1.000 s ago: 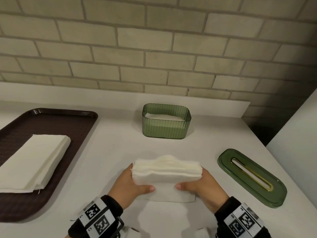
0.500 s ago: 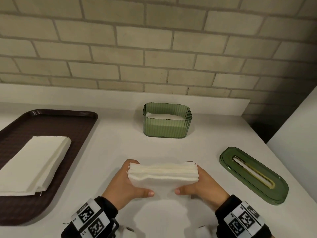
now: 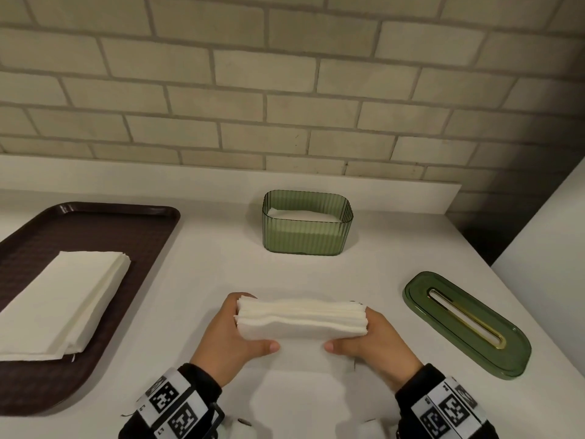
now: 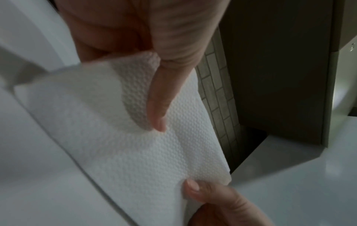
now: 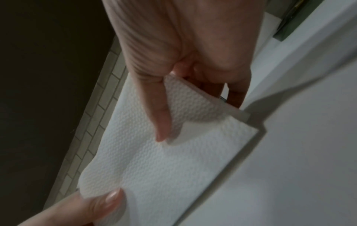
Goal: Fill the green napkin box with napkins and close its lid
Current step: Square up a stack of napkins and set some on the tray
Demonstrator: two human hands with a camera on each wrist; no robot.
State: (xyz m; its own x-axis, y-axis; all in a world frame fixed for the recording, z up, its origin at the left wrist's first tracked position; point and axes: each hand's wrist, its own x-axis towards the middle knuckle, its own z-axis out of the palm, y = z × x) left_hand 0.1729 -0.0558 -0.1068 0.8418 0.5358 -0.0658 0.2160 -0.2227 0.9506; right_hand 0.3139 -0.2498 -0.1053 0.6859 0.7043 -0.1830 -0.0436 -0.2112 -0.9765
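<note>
Both hands hold a white stack of folded napkins (image 3: 300,321) above the near middle of the counter. My left hand (image 3: 234,340) grips its left end and my right hand (image 3: 373,340) grips its right end, thumbs on the near face. The embossed napkin stack (image 4: 135,137) fills the left wrist view and the same stack (image 5: 164,160) the right wrist view. The green napkin box (image 3: 307,229) stands open at the back, partly filled with napkins. Its green lid (image 3: 465,321) with a gold-edged slot lies flat at the right.
A dark brown tray (image 3: 63,359) at the left carries another pile of white napkins (image 3: 60,299). A brick wall with a white ledge (image 3: 380,191) runs behind the counter. A white panel (image 3: 554,236) rises at the right.
The stack has been squared up and lowered slightly toward me between both hands; its edges look more even than before. Box, lid and tray have not moved.
</note>
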